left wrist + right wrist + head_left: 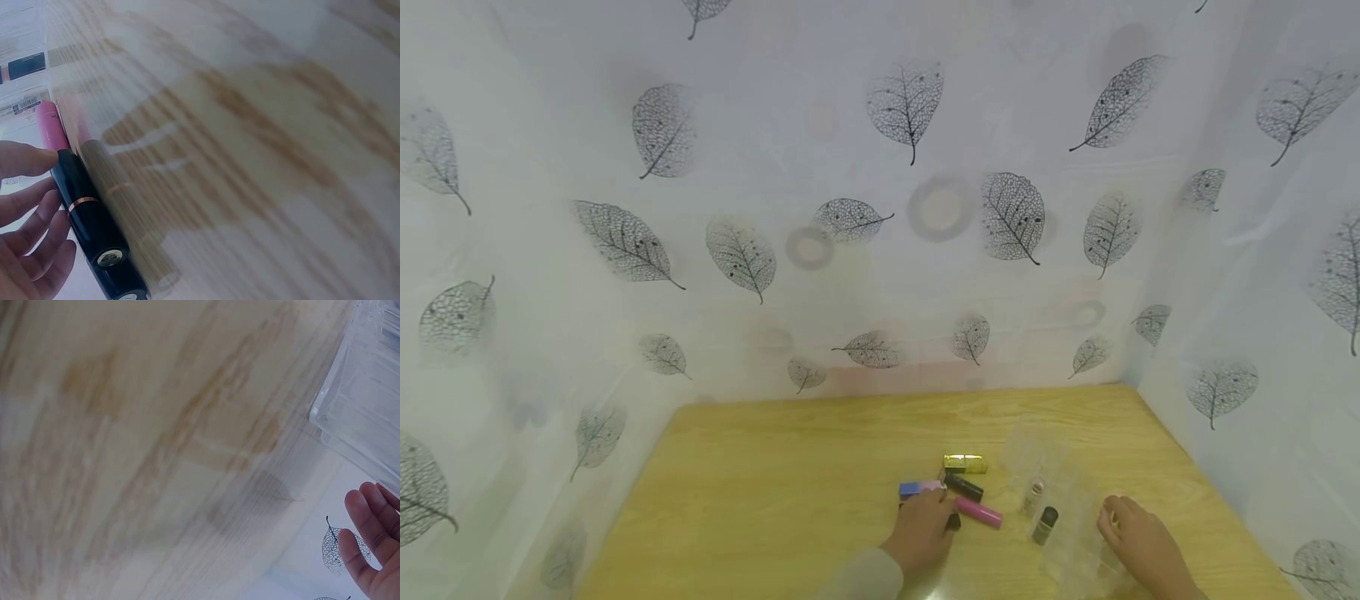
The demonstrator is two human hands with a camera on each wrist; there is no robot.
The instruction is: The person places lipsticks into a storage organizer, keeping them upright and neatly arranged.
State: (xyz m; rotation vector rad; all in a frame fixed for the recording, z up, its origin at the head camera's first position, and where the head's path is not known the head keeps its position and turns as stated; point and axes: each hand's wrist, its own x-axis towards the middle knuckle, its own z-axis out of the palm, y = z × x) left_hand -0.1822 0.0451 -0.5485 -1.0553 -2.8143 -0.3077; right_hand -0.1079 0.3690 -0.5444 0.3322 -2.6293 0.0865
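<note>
My left hand (pixel 922 529) is over a group of lipstick tubes on the table. In the left wrist view, its thumb and fingers pinch a black lipstick (pixel 84 200) with a gold ring; a second black tube (pixel 125 284) lies against it. A pink tube (pixel 979 512) is just beyond the fingertips. Beside it lie a black tube (pixel 964 487), a shiny gold tube (pixel 965 464) and a blue-and-pink tube (pixel 917 489). My right hand (pixel 1142 537) holds nothing, its fingers loosely bent beside a clear plastic organizer (pixel 369 406).
In the organizer stand a black-capped tube (pixel 1045 527) and a clear-looking tube (pixel 1033 497). The wood-grain table (pixel 760 500) meets a white leaf-print curtain (pixel 850 292) at the back and sides.
</note>
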